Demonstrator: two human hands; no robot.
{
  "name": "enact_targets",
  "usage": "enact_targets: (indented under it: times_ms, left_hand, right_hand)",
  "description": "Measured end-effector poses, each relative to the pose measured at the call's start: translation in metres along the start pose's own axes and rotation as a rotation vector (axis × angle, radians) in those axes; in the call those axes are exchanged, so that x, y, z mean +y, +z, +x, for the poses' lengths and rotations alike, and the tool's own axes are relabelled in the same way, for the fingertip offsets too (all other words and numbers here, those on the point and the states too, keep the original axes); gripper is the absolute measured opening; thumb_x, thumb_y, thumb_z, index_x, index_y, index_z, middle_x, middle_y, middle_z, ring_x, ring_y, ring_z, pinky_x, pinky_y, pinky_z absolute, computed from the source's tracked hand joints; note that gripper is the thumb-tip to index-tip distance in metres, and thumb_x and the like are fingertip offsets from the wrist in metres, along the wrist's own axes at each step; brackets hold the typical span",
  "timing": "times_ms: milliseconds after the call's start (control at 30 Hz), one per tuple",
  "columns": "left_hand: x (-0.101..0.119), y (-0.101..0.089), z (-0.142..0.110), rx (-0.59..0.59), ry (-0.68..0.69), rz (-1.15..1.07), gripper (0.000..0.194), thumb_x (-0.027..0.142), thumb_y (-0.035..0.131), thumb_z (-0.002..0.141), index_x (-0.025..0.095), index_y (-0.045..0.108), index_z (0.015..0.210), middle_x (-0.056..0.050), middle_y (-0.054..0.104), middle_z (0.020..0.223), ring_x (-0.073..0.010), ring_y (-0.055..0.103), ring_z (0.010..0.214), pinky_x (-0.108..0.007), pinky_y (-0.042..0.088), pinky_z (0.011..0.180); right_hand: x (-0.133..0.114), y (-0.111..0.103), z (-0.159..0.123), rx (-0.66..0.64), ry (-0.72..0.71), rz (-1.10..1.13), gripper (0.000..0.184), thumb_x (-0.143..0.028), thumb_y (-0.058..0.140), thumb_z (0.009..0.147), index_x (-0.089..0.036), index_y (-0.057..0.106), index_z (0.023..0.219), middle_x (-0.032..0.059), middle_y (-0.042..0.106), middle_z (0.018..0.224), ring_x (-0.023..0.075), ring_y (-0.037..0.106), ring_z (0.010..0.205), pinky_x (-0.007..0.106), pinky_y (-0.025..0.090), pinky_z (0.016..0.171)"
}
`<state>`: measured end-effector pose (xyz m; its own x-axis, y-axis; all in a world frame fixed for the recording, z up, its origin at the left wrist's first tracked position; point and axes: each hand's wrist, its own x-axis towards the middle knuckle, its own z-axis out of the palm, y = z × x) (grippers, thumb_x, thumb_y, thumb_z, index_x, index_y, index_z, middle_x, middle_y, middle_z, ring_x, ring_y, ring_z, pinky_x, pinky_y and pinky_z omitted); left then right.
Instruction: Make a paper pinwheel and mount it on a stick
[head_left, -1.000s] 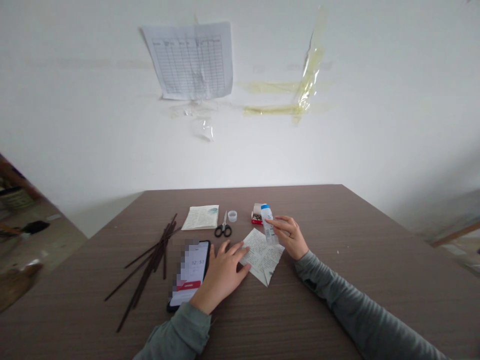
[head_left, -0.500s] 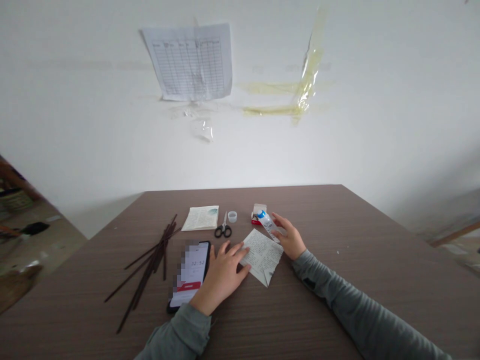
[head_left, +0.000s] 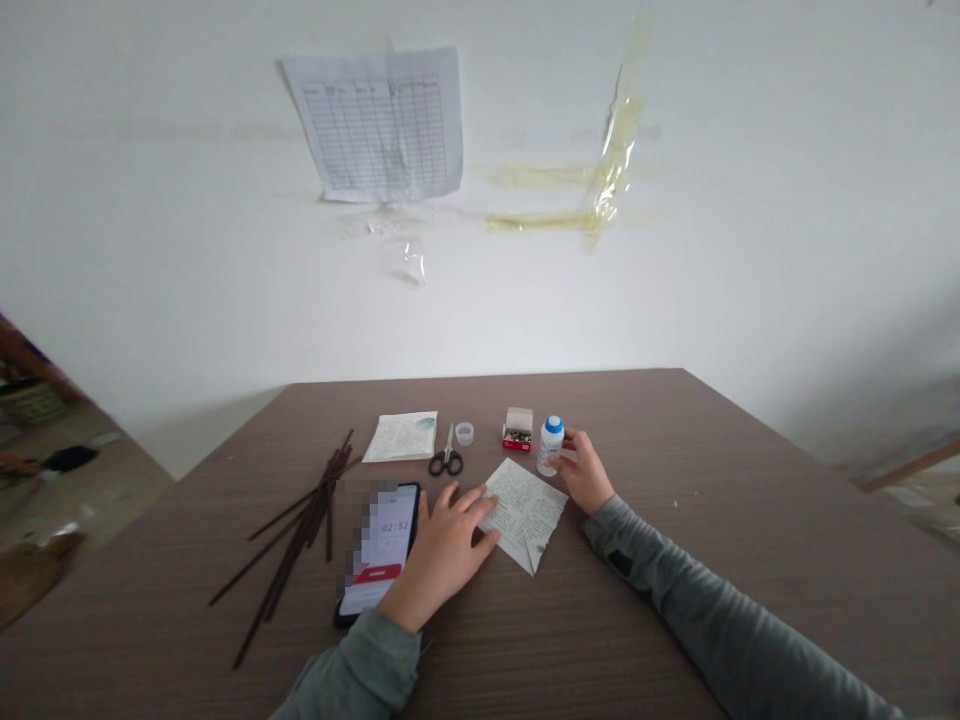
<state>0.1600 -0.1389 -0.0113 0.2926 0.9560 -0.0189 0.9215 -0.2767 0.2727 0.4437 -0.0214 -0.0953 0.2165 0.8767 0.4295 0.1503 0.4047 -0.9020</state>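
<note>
My left hand (head_left: 444, 550) lies with fingers spread, the fingertips on the left edge of a folded sheet of printed paper (head_left: 517, 510). One lower corner of that sheet shows a small fold. Beyond its right corner, my right hand (head_left: 589, 478) grips a small translucent white bottle (head_left: 548, 455) with a blue-ringed cap. The bottle stands upright, with my thumb and fingers at its right side. Just left of it sits an open red box (head_left: 517, 440) with small metallic pieces inside.
A phone (head_left: 379, 560) showing a timer lies beside my left hand. Several thin dark sticks (head_left: 300, 525) are piled at left. Farther back are stacked paper (head_left: 401, 437), black-handled scissors (head_left: 446, 460) and a small clear cup (head_left: 464, 433). A wall (head_left: 480, 320) rises behind the table.
My right hand has turned the bottle from a leftward tilt to upright, shifting it right and away from the red box. My left hand and the sheet are nearly unmoved.
</note>
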Motion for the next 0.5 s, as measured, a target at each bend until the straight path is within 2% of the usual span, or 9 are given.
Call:
enact_targets:
  times_ms: [133, 267, 400, 500]
  left_hand:
    - [-0.004, 0.001, 0.000, 0.005, -0.002, -0.017, 0.057, 0.032, 0.082, 0.119, 0.042, 0.086, 0.176, -0.008, 0.074, 0.194, -0.0533, 0.058, 0.188, -0.096, 0.037, 0.155]
    - [-0.006, 0.001, 0.001, 0.009, 0.011, -0.033, 0.057, 0.031, 0.081, 0.119, 0.041, 0.086, 0.175, -0.010, 0.075, 0.192, -0.0530, 0.058, 0.189, -0.096, 0.037, 0.154]
    - [-0.003, -0.002, 0.000, -0.014, 0.012, -0.028, 0.058, 0.028, 0.078, 0.120, 0.037, 0.084, 0.178, -0.011, 0.073, 0.194, -0.0530, 0.054, 0.191, -0.098, 0.035, 0.155]
    - [0.000, -0.004, -0.001, -0.022, 0.006, -0.013, 0.058, 0.027, 0.077, 0.121, 0.037, 0.083, 0.178, -0.011, 0.071, 0.196, -0.0511, 0.053, 0.193, -0.094, 0.034, 0.157]
  right_hand:
    - [-0.001, -0.005, 0.003, -0.005, 0.036, 0.002, 0.052, -0.044, 0.102, 0.073, -0.029, 0.082, 0.119, 0.0079, 0.086, 0.118, 0.0374, 0.085, 0.115, 0.061, 0.079, 0.100]
    - [-0.004, -0.010, 0.006, -0.020, 0.014, -0.050, 0.056, -0.046, 0.105, 0.074, -0.029, 0.084, 0.123, 0.0082, 0.088, 0.119, 0.0367, 0.087, 0.113, 0.062, 0.079, 0.104]
    - [-0.009, -0.012, 0.005, -0.036, -0.038, -0.115, 0.052, -0.052, 0.102, 0.079, -0.029, 0.088, 0.123, 0.0066, 0.088, 0.114, 0.0363, 0.087, 0.111, 0.061, 0.076, 0.107]
    - [-0.015, -0.012, 0.006, -0.048, -0.064, -0.166, 0.047, -0.054, 0.098, 0.081, -0.029, 0.089, 0.120, 0.0066, 0.088, 0.109, 0.0367, 0.087, 0.108, 0.062, 0.075, 0.108]
